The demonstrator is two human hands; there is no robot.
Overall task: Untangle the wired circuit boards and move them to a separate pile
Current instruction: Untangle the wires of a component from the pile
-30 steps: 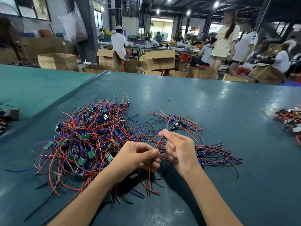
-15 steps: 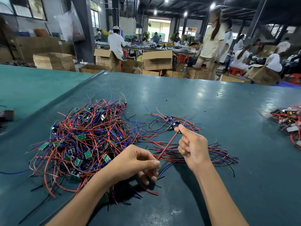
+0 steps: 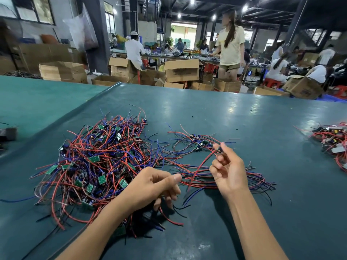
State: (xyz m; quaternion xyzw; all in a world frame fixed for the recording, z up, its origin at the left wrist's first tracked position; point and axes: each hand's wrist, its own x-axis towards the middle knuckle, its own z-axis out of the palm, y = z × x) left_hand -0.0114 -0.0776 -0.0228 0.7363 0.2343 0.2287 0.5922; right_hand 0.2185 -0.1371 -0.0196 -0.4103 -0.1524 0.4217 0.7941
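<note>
The left hand [image 3: 155, 186] is curled loosely over the near edge of the tangled pile [image 3: 97, 162], nothing clearly gripped. A small wired board [image 3: 219, 150] is pinched in the right hand [image 3: 228, 169], raised above the sorted pile [image 3: 216, 175] on the green table [image 3: 262, 119].

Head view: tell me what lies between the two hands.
In the head view, red, blue and black wires cross the green table between the left hand and right hand; one red wire rises to the right fingertips.
</note>
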